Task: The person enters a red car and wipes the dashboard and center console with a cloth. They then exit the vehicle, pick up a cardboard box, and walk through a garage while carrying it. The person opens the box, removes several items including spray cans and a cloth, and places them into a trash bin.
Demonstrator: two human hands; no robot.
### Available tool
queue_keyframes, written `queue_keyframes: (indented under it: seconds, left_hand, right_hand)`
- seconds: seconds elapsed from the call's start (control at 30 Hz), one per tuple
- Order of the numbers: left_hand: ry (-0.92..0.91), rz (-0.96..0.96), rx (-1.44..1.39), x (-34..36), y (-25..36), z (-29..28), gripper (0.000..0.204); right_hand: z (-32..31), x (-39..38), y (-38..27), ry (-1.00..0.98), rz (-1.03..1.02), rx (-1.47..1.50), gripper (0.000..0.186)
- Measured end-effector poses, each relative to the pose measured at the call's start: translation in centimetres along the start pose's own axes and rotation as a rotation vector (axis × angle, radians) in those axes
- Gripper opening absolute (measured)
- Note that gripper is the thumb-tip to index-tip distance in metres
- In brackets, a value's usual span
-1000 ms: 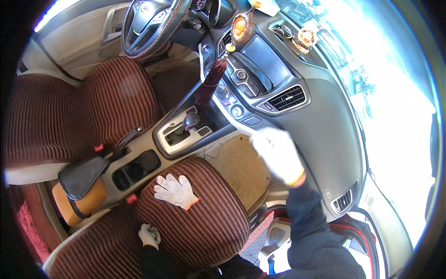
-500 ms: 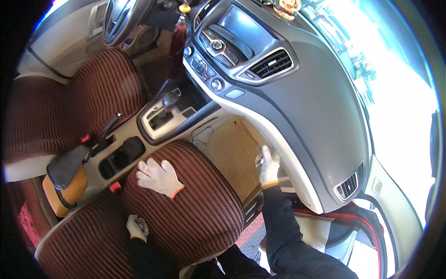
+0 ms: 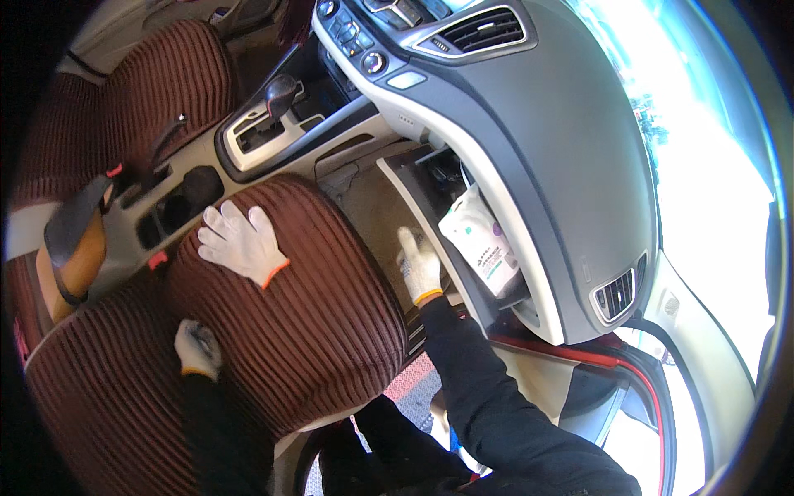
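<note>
Glove box door (image 3: 418,198) hangs down and open in front of you, so that part is done. A soft white pack (image 3: 482,240) sits inside the open box, under the edge of the dashboard (image 3: 554,157). Something dark is in there too, but it is too shady to tell what. No hand is on the pack, so it has not been taken out, and the door has not been shut again.

Your right grip (image 3: 419,264), in a white glove, is right beside the door's outer edge. You have one finger sticking out, but I can't tell if the others hold the edge or let it go. Your left grip (image 3: 198,347) is curled up like a fist on the brown striped passenger seat (image 3: 322,281), with nothing seen in it. A loose white glove (image 3: 242,246) lies flat on that seat.

Half a second ago, the glove box was closed and you couldn't see the pack. Your right grip was up by the front of the box then. The loose glove is still on the seat, and your left grip is still curled there.
</note>
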State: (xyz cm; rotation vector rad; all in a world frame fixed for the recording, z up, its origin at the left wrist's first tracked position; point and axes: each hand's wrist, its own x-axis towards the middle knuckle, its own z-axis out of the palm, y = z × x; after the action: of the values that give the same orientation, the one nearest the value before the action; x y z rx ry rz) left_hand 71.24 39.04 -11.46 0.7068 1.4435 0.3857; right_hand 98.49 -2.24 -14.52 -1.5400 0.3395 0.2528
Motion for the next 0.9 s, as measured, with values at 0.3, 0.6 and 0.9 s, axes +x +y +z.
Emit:
queue_keyframes:
  seconds: [0.3,0.6,0.9]
  left_hand:
    - [-0.042,0.008,0.198,-1.6,1.3,1.1,0.031]
    - [-0.018,0.08,0.223,-0.8,1.2,0.7,0.024]
    - [0.089,0.094,0.193,-1.8,1.2,1.7,0.041]
  right_hand:
    - [-3.2,-2.5,3.4,-0.157,0.044,0.071,0.044]
    - [-6.0,-6.3,-6.4,-0.276,-0.409,-0.234,0.047]
    - [-5.9,4.5,-10.1,-0.014,-0.75,-0.7,0.043]
